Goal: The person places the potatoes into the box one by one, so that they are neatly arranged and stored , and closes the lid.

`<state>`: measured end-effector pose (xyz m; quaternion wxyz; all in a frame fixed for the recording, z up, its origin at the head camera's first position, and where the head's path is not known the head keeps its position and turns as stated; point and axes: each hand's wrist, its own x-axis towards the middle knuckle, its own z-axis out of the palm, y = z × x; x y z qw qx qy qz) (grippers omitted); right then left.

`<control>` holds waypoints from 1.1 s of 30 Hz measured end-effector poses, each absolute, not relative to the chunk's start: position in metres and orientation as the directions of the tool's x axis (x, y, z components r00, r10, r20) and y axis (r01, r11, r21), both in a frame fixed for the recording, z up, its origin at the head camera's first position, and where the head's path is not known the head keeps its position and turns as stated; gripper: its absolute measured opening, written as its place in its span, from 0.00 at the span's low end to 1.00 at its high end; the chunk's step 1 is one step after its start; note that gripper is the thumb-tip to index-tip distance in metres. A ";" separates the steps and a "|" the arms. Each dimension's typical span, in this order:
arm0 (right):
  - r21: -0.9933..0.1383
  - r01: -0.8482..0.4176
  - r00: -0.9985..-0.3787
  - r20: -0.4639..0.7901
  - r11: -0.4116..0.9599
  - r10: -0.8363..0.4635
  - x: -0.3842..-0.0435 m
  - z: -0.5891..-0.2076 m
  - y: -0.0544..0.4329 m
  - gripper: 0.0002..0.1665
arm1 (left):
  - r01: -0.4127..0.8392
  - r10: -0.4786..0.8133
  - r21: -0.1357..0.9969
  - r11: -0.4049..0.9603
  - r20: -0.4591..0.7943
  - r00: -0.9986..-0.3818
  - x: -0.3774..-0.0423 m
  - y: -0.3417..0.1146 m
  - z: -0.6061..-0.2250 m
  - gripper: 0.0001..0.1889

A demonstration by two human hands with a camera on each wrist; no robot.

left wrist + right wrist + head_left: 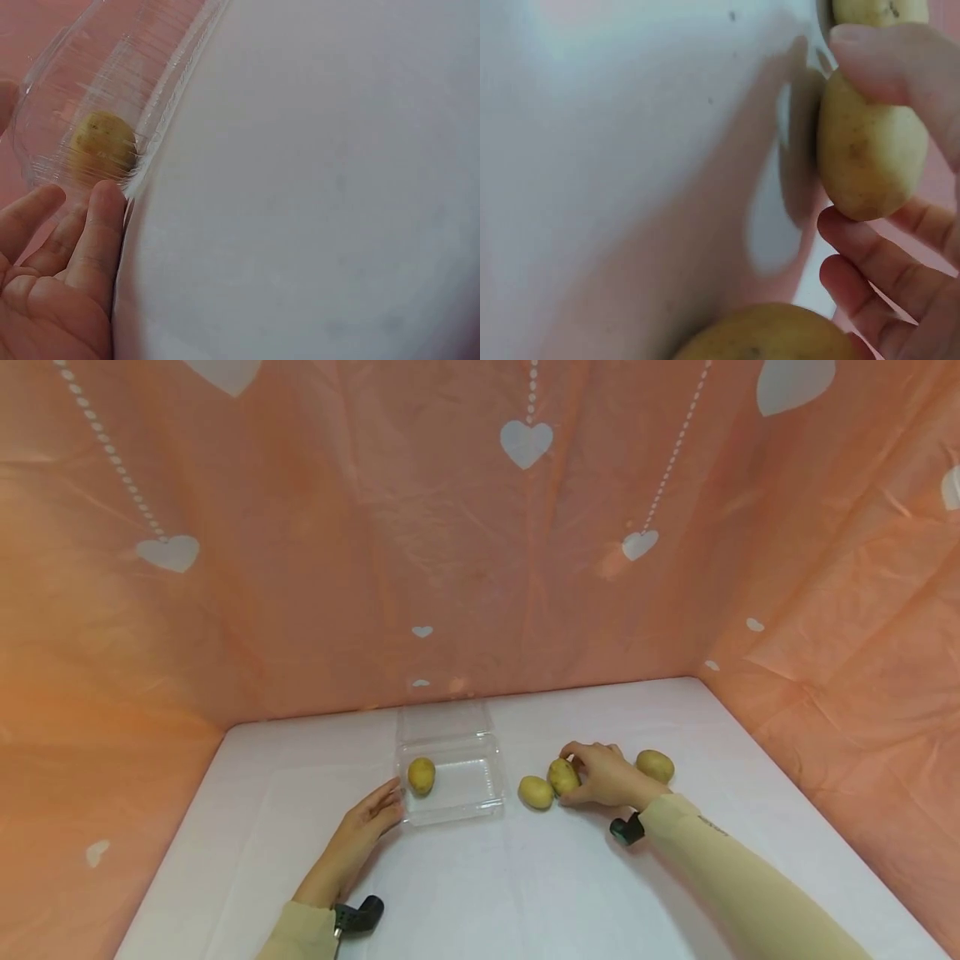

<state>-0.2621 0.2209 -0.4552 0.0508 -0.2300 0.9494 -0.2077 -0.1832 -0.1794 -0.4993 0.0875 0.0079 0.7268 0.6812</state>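
My left hand [356, 835] is at the left side of a clear plastic container [465, 781], its fingertips right at the wall. In the left wrist view, the fingers [96, 244] are extended beside it. One yellowish potato [422, 776] lies inside, toward the left. My right hand [611, 777] pinches another potato [870, 157], thumb on one end and fingertips on the other. Just left of this held potato sits a second loose potato [536, 792]. A further potato [655, 767] lies behind the right hand, by the wrist.
The container's clear lid [442, 722] is folded back toward the rear wall. Everything stands on a table with a white cover [480, 893]. Orange cloth with white hearts [450, 552] encloses the back and sides.
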 end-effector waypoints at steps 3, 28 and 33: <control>-0.426 -0.400 -0.897 0.002 0.811 -0.442 -0.261 -0.458 0.222 0.40 | -0.116 0.125 0.991 0.064 -0.123 -0.984 -0.183 -0.179 -0.500 0.30; -0.753 -0.303 -0.950 0.193 0.584 -0.244 -0.259 -0.433 0.157 0.39 | -0.111 0.120 0.991 0.076 -0.120 -0.986 -0.184 -0.178 -0.498 0.31; -0.763 -0.324 -0.943 0.210 0.560 -0.260 -0.255 -0.435 0.134 0.38 | -0.117 0.122 0.991 0.065 -0.124 -0.985 -0.184 -0.179 -0.498 0.31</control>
